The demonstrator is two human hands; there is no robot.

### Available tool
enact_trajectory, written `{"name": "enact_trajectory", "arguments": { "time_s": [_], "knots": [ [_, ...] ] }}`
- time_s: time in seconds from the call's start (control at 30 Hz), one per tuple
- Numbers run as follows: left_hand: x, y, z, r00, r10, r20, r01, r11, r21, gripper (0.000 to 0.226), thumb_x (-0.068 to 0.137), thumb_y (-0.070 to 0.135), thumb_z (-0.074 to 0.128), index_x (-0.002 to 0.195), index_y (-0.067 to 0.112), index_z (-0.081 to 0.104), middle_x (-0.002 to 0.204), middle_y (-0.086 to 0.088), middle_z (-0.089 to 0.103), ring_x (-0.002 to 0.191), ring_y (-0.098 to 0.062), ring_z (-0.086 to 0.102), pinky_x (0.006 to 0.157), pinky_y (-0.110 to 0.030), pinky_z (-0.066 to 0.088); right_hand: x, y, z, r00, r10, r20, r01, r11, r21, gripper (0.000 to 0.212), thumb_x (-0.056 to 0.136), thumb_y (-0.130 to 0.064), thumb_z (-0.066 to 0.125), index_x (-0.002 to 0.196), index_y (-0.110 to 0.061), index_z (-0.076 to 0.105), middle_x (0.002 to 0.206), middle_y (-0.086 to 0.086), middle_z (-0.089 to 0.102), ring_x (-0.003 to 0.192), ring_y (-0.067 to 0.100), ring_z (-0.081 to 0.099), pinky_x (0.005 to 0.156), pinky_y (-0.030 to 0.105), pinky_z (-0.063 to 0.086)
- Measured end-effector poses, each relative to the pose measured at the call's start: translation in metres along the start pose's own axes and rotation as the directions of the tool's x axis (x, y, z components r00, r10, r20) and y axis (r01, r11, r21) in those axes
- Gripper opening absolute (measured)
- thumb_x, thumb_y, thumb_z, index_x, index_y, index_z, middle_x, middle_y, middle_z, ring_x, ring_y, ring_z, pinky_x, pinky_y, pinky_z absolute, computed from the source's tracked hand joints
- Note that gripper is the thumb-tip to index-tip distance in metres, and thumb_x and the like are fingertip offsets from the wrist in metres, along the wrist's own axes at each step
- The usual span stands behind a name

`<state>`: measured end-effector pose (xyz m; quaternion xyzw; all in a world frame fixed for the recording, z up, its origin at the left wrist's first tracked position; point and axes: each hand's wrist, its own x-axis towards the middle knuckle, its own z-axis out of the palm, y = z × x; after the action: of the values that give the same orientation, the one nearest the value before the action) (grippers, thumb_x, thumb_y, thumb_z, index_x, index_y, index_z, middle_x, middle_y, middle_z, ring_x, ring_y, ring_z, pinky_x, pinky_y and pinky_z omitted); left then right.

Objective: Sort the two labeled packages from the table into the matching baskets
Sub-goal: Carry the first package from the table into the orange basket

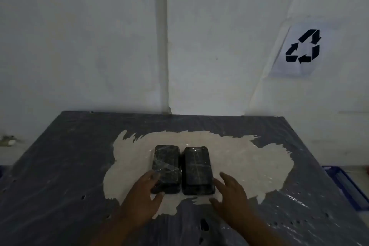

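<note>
Two black packages wrapped in clear film lie side by side on the table (pixel 60 166), over a pale worn patch. The left package (pixel 166 163) has my left hand (pixel 142 199) at its near left corner, fingers spread and touching its edge. The right package (pixel 196 168) has my right hand (pixel 229 195) just beside its near right corner, fingers apart, holding nothing. No label is readable on either package in this dim view.
A blue basket (pixel 347 185) shows at the table's right edge, partly cut off. A paper sheet with a black recycling symbol (pixel 303 47) hangs on the right wall. A white pipe (pixel 161 36) runs down the back wall.
</note>
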<state>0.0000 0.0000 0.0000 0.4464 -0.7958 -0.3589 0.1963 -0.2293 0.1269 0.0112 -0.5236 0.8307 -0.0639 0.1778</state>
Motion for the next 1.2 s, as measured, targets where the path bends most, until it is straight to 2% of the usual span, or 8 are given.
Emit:
{"name": "enact_trajectory", "arguments": {
  "time_s": [0.1,0.33,0.47,0.53,0.83,1.0,1.1,1.2],
  "knots": [
    [0.026,-0.012,0.007,0.992,0.038,0.12,-0.048,0.996,0.081,0.065,0.087,0.031,0.06,0.144,0.02,0.03,0.154,0.005,0.015,0.142,-0.011,0.018,0.11,-0.017,0.009,0.023,-0.01,0.009,0.996,-0.04,0.086,0.042,0.999,-0.02,0.072,0.088,-0.046,0.05,0.149,-0.031,0.013,0.161,0.004,0.003,0.147,0.023,0.006,0.119,0.04,0.013],
    [0.067,-0.026,0.02,0.956,0.037,0.292,-0.137,0.934,0.33,0.074,0.087,0.044,0.054,0.148,0.02,0.017,0.16,-0.004,0.0,0.147,-0.019,0.003,0.115,-0.025,0.001,0.057,-0.014,0.024,0.993,-0.023,0.113,0.028,0.999,-0.035,0.081,0.083,-0.039,0.057,0.148,-0.037,0.009,0.16,0.006,0.001,0.143,0.03,0.014,0.116,0.048,0.021],
    [0.073,-0.029,0.031,0.959,-0.014,0.282,-0.079,0.945,0.317,0.062,0.09,0.042,0.051,0.144,0.021,0.029,0.16,-0.001,0.002,0.147,-0.016,0.003,0.116,-0.025,0.005,0.074,-0.005,0.031,0.981,-0.043,0.191,0.056,0.996,-0.064,0.08,0.085,-0.045,0.054,0.147,-0.041,0.003,0.159,0.003,-0.02,0.146,0.036,-0.005,0.115,0.058,0.014],
    [0.074,-0.03,0.033,0.967,-0.026,0.254,-0.056,0.949,0.309,0.059,0.091,0.04,0.052,0.143,0.021,0.032,0.16,0.0,0.005,0.147,-0.015,0.003,0.115,-0.024,0.006,0.079,-0.003,0.035,0.974,-0.076,0.214,0.095,0.992,-0.081,0.075,0.088,-0.044,0.05,0.148,-0.04,0.005,0.159,0.0,-0.02,0.146,0.034,-0.01,0.115,0.059,0.012],
    [0.084,-0.025,0.035,0.941,-0.121,0.317,-0.009,0.925,0.379,0.061,0.09,0.035,0.055,0.144,0.02,0.031,0.16,-0.004,0.004,0.147,-0.019,0.004,0.119,-0.031,0.01,0.083,0.002,0.031,0.953,-0.177,0.247,0.201,0.977,-0.076,0.058,0.098,-0.025,0.039,0.15,-0.027,0.013,0.162,0.002,-0.004,0.146,0.036,-0.004,0.116,0.046,0.027],
    [0.085,-0.019,0.032,0.933,-0.149,0.328,0.007,0.918,0.396,0.061,0.09,0.035,0.054,0.144,0.021,0.03,0.16,-0.004,0.002,0.147,-0.019,0.003,0.119,-0.032,0.012,0.08,-0.002,0.015,0.963,-0.201,0.179,0.214,0.975,-0.058,0.054,0.099,-0.026,0.039,0.149,-0.024,0.019,0.161,0.001,0.007,0.146,0.033,0.007,0.118,0.04,0.022],
    [0.082,-0.017,0.032,0.931,-0.156,0.329,-0.002,0.901,0.434,0.06,0.092,0.038,0.05,0.146,0.023,0.027,0.16,-0.003,0.0,0.147,-0.019,0.001,0.119,-0.033,0.014,0.075,-0.009,-0.004,0.982,-0.168,0.085,0.157,0.98,0.126,0.052,0.097,-0.03,0.043,0.147,-0.025,0.029,0.16,-0.002,0.017,0.144,0.023,0.019,0.117,0.034,0.021],
    [0.078,-0.012,0.031,0.931,-0.165,0.327,-0.004,0.889,0.458,0.06,0.094,0.038,0.046,0.147,0.021,0.023,0.16,-0.004,-0.003,0.147,-0.021,-0.001,0.119,-0.031,0.013,0.065,-0.013,-0.031,0.996,-0.077,-0.039,0.086,0.916,0.391,0.047,0.094,-0.027,0.053,0.14,-0.022,0.043,0.148,0.003,0.044,0.127,0.017,0.047,0.107,0.021,0.037]
  ]
}}
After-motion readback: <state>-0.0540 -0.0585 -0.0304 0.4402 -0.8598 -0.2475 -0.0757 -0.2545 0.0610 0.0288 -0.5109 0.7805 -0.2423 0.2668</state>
